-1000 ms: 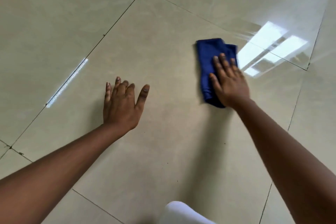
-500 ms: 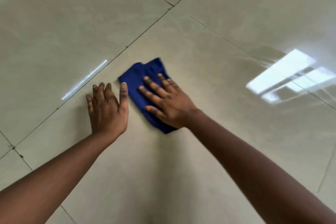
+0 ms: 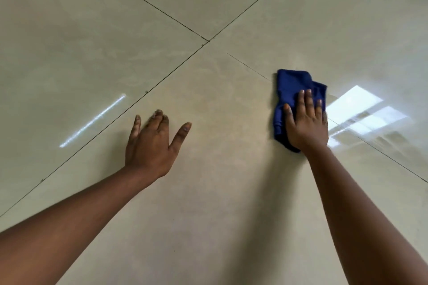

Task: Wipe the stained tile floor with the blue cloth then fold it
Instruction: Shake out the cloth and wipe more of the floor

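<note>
A dark blue cloth (image 3: 292, 87), bunched into a rough pad, lies on the glossy beige tile floor (image 3: 222, 192) right of centre. My right hand (image 3: 306, 124) presses flat on its near half, fingers spread and pointing away from me. The cloth's far end sticks out beyond my fingertips. My left hand (image 3: 152, 146) rests flat on the bare tile well to the left of the cloth, fingers apart, holding nothing. No distinct stain shows on the tile around the cloth.
Dark grout lines cross at a tile corner (image 3: 209, 40) ahead of my hands. A bright window reflection (image 3: 361, 111) glares on the tile just right of the cloth, and a thin light streak (image 3: 92, 121) lies to the left.
My right hand has swept the cloth from beside my left hand out to the right, away from it. My left hand stays planted on the tile.
</note>
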